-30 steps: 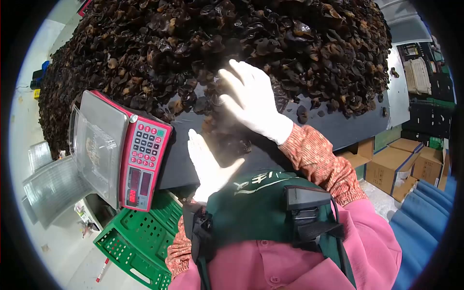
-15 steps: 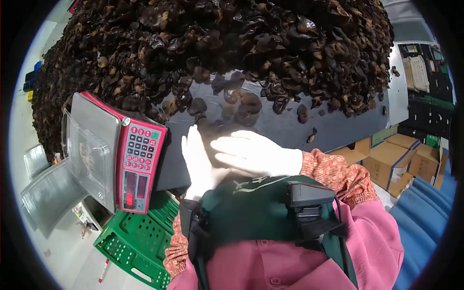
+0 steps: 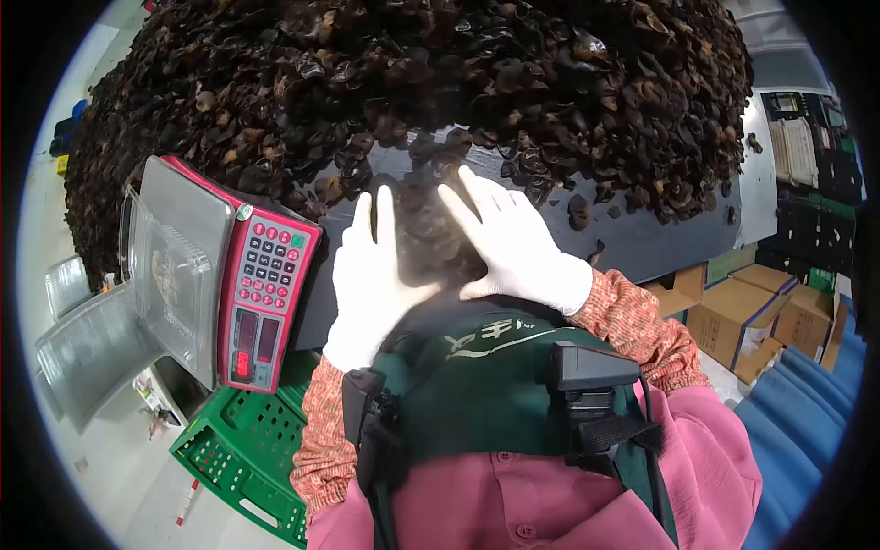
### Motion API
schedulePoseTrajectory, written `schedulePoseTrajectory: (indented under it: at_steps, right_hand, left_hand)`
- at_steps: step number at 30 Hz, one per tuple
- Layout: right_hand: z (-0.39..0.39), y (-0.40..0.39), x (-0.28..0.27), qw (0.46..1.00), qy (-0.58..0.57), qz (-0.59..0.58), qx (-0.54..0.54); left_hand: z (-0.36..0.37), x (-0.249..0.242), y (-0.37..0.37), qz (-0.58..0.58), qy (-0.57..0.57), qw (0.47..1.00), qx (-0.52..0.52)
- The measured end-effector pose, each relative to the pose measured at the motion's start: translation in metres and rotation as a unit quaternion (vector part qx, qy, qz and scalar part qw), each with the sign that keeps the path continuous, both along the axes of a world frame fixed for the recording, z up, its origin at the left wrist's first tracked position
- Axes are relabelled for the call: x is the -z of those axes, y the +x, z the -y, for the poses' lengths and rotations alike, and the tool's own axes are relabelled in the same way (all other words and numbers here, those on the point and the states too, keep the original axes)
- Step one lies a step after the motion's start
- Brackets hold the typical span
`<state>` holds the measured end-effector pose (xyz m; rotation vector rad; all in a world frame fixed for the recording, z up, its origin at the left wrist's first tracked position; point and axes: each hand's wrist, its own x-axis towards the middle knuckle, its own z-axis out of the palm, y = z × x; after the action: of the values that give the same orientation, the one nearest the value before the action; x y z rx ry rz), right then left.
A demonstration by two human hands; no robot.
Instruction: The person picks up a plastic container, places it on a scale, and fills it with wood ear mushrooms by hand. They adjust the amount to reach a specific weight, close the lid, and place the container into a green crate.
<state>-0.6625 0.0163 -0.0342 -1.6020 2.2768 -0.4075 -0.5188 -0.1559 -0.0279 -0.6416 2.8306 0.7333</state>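
Note:
A big heap of dark brown wood ear mushrooms (image 3: 440, 64) covers the far part of the grey table (image 3: 632, 243). Some loose mushrooms (image 3: 426, 243) lie in a blurred patch between my two hands. My left hand (image 3: 371, 275), in a white glove, is at the left of this patch with its fingers stretched forward and thumb out. At its right side is my right hand (image 3: 522, 243), also in a white glove, fingers spread and angled inward. Neither hand is closed round anything.
Left of my hands stands a pink digital scale (image 3: 270, 293) with clear plastic containers (image 3: 165, 284) on its pan. A green crate (image 3: 243, 449) sits below it. Cardboard boxes (image 3: 733, 312) are on the right, near blue material (image 3: 797, 403).
My hands, close together near my apron before, have moved apart and forward. Fingers are now spread at the sides of the loose mushrooms, and my left forearm shows more.

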Motion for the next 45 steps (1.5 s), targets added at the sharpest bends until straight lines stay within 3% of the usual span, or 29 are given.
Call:
schedulePoseTrajectory:
  at_steps: [4,9,14,17,21,23,24,25,27,29,33,34,39,42,43,45]
  right_hand:
    - [0.001,0.006,-0.006,0.999,0.035,0.007,-0.006]
    - [0.021,0.000,0.016,0.990,-0.114,0.032,0.079]
    - [0.055,-0.012,0.024,0.982,-0.093,0.157,0.053]
    - [0.060,-0.010,0.032,0.973,-0.142,0.180,0.032]
    - [0.057,-0.008,0.007,0.970,-0.173,0.166,0.042]
    - [0.065,-0.007,-0.016,0.970,-0.195,0.145,0.033]
    - [0.071,-0.007,-0.030,0.968,-0.205,0.141,0.024]
    - [0.082,-0.007,-0.045,0.966,-0.219,0.138,0.010]
    - [0.114,-0.002,-0.074,0.959,-0.238,0.149,-0.029]
    - [0.154,0.010,-0.094,0.943,-0.296,0.121,-0.091]
    - [0.239,0.056,-0.119,0.923,-0.326,0.120,-0.168]
    - [0.261,0.069,-0.117,0.907,-0.342,0.144,-0.199]
    - [0.328,0.103,-0.095,0.941,-0.135,0.063,-0.303]
    - [0.330,0.091,-0.093,0.931,-0.205,0.087,-0.289]
    - [0.326,0.080,-0.093,0.925,-0.234,0.106,-0.278]
    - [0.297,0.051,-0.112,0.896,-0.194,0.335,-0.218]
  left_hand:
    - [0.001,0.004,-0.002,-0.036,0.059,0.997,-0.020]
    - [0.017,0.012,-0.007,-0.097,0.134,0.986,-0.019]
    - [0.033,0.023,-0.008,-0.171,0.158,0.972,-0.030]
    - [0.032,0.030,-0.007,-0.212,0.193,0.956,-0.062]
    - [0.026,0.024,-0.001,-0.281,0.233,0.928,-0.075]
    - [0.025,-0.010,-0.001,-0.270,0.215,0.933,-0.098]
    - [0.025,-0.020,0.001,-0.324,0.260,0.903,-0.111]
    - [0.036,-0.035,0.005,-0.301,0.173,0.932,-0.103]
    - [0.053,-0.065,0.019,-0.362,0.141,0.914,-0.115]
    - [0.079,-0.095,0.042,-0.358,0.032,0.923,-0.138]
    - [0.117,-0.132,0.098,-0.359,0.000,0.896,-0.263]
    - [0.127,-0.133,0.112,-0.378,0.057,0.878,-0.288]
    - [0.167,-0.106,0.170,-0.200,-0.043,0.929,-0.309]
    - [0.160,-0.104,0.177,-0.194,-0.078,0.923,-0.322]
    - [0.158,-0.101,0.182,-0.224,-0.094,0.918,-0.313]
    - [0.155,-0.104,0.185,-0.262,-0.115,0.898,-0.334]
